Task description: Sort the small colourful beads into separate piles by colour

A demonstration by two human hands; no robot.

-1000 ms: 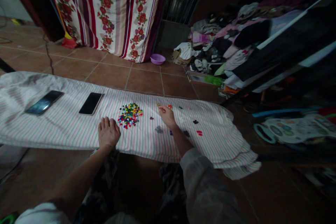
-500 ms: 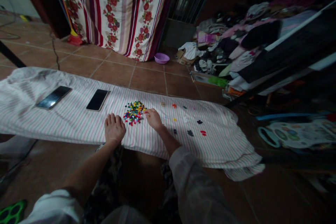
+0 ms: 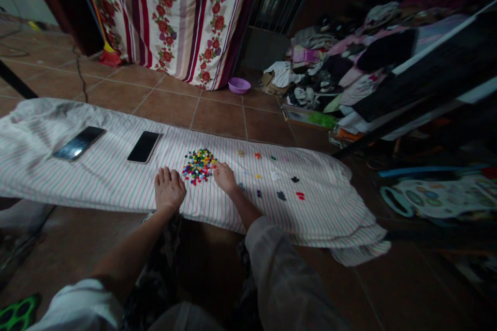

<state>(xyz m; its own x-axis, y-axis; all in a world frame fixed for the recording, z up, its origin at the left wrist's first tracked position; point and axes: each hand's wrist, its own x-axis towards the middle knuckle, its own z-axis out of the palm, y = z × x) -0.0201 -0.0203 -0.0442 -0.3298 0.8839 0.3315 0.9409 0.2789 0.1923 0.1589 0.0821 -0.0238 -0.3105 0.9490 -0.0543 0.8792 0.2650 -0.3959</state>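
A pile of small, bead-like pieces (image 3: 199, 165) in many colours lies on the striped cloth (image 3: 217, 212). My left hand (image 3: 170, 189) rests flat on the cloth just left of the pile, fingers stretched out and holding nothing. At the pile's right edge, my right hand (image 3: 225, 177) has its fingers closed in a pinch; whatever sits between the fingertips is too small to make out. Farther right lie little single-colour groups, among them orange pieces (image 3: 257, 155), red pieces (image 3: 300, 196), dark grey pieces (image 3: 281, 196), black pieces (image 3: 295, 179) and white pieces (image 3: 275, 176).
Two phones lie left of my hands, one dark phone (image 3: 144, 147) and one shinier phone (image 3: 79, 143). Beyond the cloth are a tiled floor, a purple basin (image 3: 239, 86) and a floral curtain (image 3: 166, 15). Clothes (image 3: 334, 57) are heaped at the back right.
My right hand has shifted slightly left and down, staying at the pile's right edge, and a bluish-grey group beside its wrist now shows. My left hand has stayed in place.
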